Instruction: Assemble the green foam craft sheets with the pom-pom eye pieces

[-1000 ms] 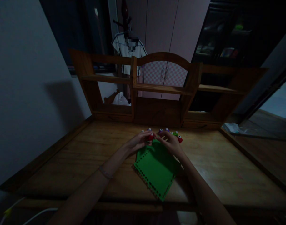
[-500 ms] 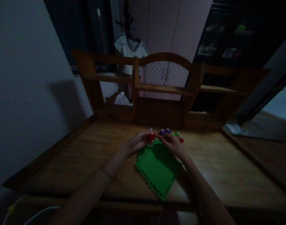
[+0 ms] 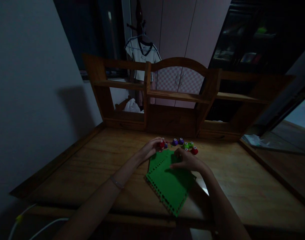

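1. A person works with two bare hands in dim light over a green sheet (image 3: 171,183) lying on a wooden bench (image 3: 112,156); clock directions run from the sheet's middle, 12 pointing away from the wearer

2. At 11 o'clock, the left hand (image 3: 150,149), a thin bracelet (image 3: 116,182) at its wrist, has its fingers clamped on a red piece (image 3: 162,144), held just past the sheet's far corner

3. At 1 o'clock, the right hand (image 3: 187,160) hangs over the sheet, its thumb and forefinger apart, with a clear gap of green between them

4. The sheet sits cornerwise, its nearest corner at 6 o'clock, with rows of dark dots along its edges

5. Beyond it at 12 o'clock stand two purple pieces (image 3: 178,141), each topped by a white, eye-like spot; at 1 o'clock, two green pieces (image 3: 188,145) sit close together, with another red piece (image 3: 194,151) near them, just past the right hand

6. A wooden shelf unit (image 3: 177,96) spans the bench's far side at 12 o'clock, while a white shirt (image 3: 141,56) hangs behind it, between 11 and 12
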The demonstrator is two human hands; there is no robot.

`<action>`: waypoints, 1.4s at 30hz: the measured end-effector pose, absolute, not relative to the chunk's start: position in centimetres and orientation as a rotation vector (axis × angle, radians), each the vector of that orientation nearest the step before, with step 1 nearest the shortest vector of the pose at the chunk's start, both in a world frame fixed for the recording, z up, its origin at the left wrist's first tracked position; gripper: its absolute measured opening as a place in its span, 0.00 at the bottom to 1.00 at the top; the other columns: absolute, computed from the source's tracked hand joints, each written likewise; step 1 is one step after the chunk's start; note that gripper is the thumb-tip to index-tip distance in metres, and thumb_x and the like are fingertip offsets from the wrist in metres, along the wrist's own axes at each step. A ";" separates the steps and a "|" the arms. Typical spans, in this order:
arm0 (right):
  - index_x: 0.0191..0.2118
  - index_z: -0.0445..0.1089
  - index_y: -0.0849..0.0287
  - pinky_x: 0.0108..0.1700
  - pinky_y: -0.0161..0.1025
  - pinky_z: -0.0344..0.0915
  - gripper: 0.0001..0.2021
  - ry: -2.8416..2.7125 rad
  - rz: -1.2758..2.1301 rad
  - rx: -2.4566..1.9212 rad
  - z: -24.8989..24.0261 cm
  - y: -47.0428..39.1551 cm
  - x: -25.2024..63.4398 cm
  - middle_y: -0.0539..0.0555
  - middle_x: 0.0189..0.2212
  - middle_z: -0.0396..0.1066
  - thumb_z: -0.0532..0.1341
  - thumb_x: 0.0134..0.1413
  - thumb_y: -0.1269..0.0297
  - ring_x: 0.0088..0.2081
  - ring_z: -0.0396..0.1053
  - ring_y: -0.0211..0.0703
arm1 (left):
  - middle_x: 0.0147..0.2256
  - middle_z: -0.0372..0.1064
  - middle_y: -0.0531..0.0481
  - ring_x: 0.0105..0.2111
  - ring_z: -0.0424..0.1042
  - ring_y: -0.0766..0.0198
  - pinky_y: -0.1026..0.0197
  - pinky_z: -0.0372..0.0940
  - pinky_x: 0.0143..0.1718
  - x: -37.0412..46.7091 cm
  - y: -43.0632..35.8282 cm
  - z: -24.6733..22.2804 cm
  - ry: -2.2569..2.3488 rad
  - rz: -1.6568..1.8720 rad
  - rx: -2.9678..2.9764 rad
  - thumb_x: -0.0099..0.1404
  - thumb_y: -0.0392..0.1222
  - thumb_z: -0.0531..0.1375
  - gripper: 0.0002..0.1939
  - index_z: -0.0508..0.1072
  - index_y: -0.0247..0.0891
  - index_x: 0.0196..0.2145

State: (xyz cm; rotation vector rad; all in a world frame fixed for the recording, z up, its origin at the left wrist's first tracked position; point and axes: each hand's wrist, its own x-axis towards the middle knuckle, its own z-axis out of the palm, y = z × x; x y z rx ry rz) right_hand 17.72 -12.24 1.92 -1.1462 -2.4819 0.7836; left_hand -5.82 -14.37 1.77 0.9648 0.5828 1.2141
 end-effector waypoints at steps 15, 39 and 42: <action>0.26 0.65 0.59 0.27 0.34 0.52 0.17 -2.564 0.844 -0.983 1.5 -11.4 17.2 0.48 0.23 0.63 0.59 0.52 0.49 0.26 0.60 0.37 | 0.42 0.73 0.38 0.41 0.73 0.59 0.57 0.63 0.45 -6.4 -12.9 -0.2 0.817 1.247 1.195 0.51 0.43 0.69 0.21 0.73 0.32 0.42; 0.28 0.64 0.59 0.31 0.35 0.57 0.21 -2.252 1.158 -1.058 2.8 -12.9 15.1 0.49 0.26 0.62 0.54 0.54 0.44 0.30 0.61 0.40 | 0.44 0.73 0.37 0.42 0.73 0.58 0.58 0.62 0.45 -7.4 -13.2 0.4 0.787 1.205 1.132 0.53 0.44 0.68 0.23 0.74 0.31 0.46; 0.27 0.64 0.59 0.29 0.35 0.55 0.20 -2.286 1.151 -1.054 2.5 -12.6 15.1 0.49 0.25 0.61 0.54 0.55 0.45 0.28 0.60 0.39 | 0.42 0.73 0.37 0.41 0.73 0.58 0.58 0.63 0.46 -7.5 -13.2 0.6 0.780 1.225 1.129 0.54 0.45 0.68 0.23 0.74 0.31 0.45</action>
